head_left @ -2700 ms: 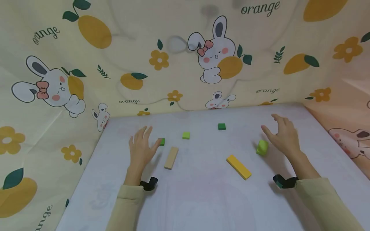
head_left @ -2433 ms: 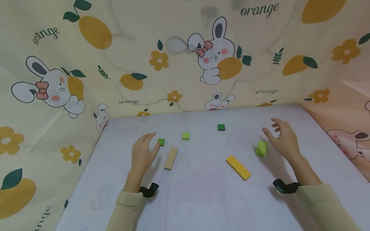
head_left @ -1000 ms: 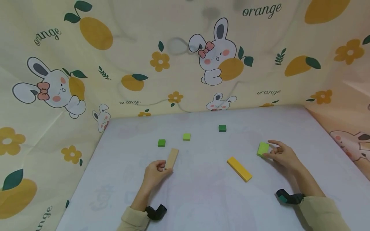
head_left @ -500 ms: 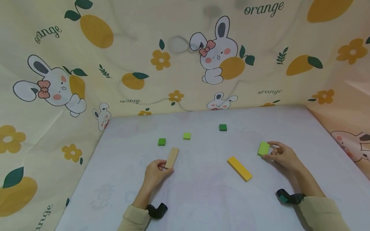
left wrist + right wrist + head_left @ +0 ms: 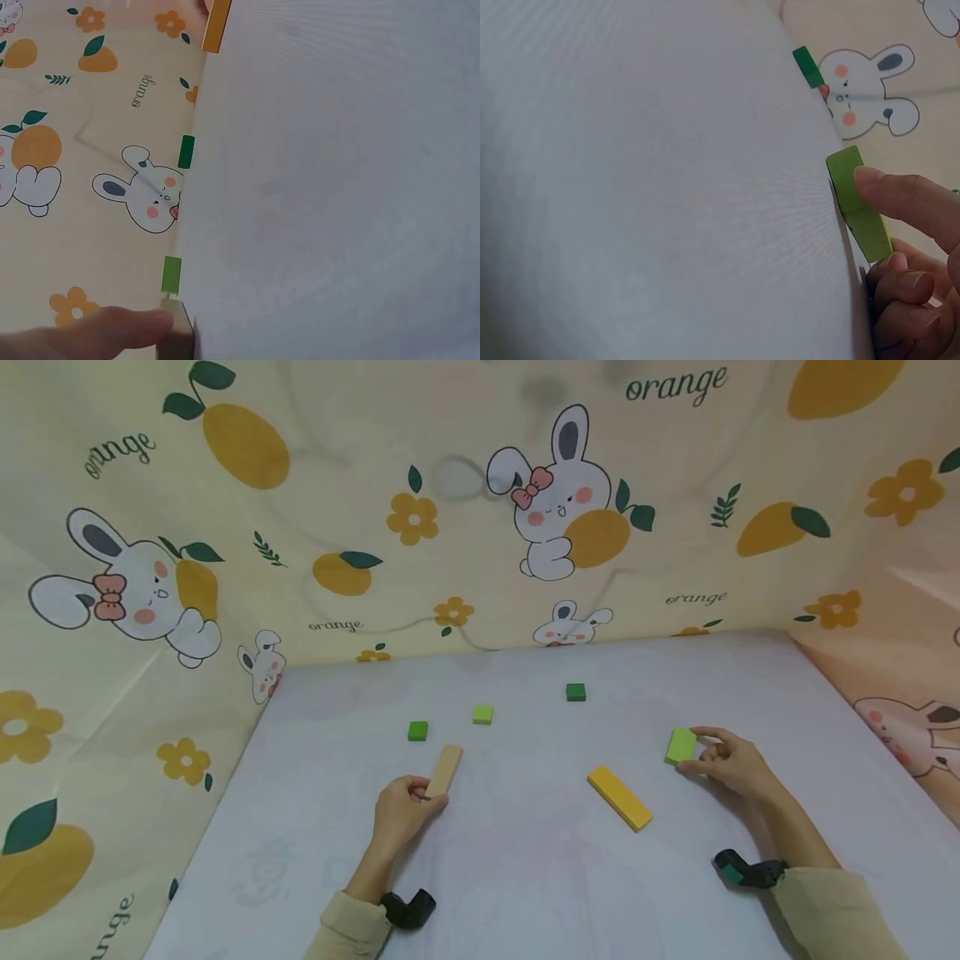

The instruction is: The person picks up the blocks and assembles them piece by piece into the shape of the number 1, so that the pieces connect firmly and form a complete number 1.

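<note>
In the head view my left hand (image 5: 405, 812) pinches the near end of a beige wooden plank block (image 5: 446, 768), lying on the table. The thumb is pressed against that beige block (image 5: 176, 334) in the left wrist view. On the right, my right hand (image 5: 737, 766) holds a light green block (image 5: 681, 746) by its ends between thumb and index finger, the other fingers curled. That green block (image 5: 856, 202) shows closely in the right wrist view, on the table surface. A yellow plank block (image 5: 619, 798) lies between the hands, untouched.
Three small blocks lie farther back: a mid-green one (image 5: 417, 731), a light green one (image 5: 483, 715) and a dark green one (image 5: 575, 692). The white table (image 5: 517, 877) ends at a rabbit-and-orange patterned cloth (image 5: 465, 543). Black cameras sit on both wrists.
Both hands were spread above the table at first. They came down toward me, the left onto the beige block, the right onto the light green block. Over the last second they barely move.
</note>
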A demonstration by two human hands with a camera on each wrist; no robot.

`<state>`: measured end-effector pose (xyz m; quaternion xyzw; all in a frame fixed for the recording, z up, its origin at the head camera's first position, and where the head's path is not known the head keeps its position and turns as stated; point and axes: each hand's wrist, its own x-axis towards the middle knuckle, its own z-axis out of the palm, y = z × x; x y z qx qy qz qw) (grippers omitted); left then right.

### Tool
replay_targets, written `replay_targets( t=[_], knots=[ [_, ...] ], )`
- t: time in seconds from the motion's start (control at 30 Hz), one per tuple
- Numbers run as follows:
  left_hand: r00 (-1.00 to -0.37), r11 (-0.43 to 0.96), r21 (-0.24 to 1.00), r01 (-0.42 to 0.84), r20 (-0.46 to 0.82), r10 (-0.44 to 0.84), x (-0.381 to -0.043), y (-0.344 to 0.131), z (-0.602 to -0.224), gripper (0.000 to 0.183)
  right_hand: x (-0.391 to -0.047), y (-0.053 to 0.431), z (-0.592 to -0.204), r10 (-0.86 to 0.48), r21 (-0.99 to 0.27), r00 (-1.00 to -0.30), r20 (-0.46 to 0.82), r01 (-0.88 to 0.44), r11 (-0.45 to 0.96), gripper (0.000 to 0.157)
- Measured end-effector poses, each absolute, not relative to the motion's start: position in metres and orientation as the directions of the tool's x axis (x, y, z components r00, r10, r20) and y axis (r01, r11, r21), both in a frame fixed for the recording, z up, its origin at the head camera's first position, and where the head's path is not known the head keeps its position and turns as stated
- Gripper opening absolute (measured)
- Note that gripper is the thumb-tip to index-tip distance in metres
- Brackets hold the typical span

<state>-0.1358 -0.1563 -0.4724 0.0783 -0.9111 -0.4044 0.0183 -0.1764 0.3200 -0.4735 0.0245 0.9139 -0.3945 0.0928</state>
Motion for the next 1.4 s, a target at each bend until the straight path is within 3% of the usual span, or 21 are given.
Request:
replay_targets(
  t=[0.3,1.4],
  knots=[
    [-0.986,0.685,0.72,-0.108,0.011,-0.167,-0.135,-0.157,-0.472,0.031,-0.176,0.32,-0.473,-0.025,-0.71,-0.982,-0.187,0.118,0.694,0.079],
    [-0.989,0.63,0.762,0.149,0.129,0.078,-0.12,-0.137,-0.453,0.027,-0.176,0.321,-0.47,-0.044,-0.716,-0.978,-0.205,0.119,0.688,0.08]
  ],
)
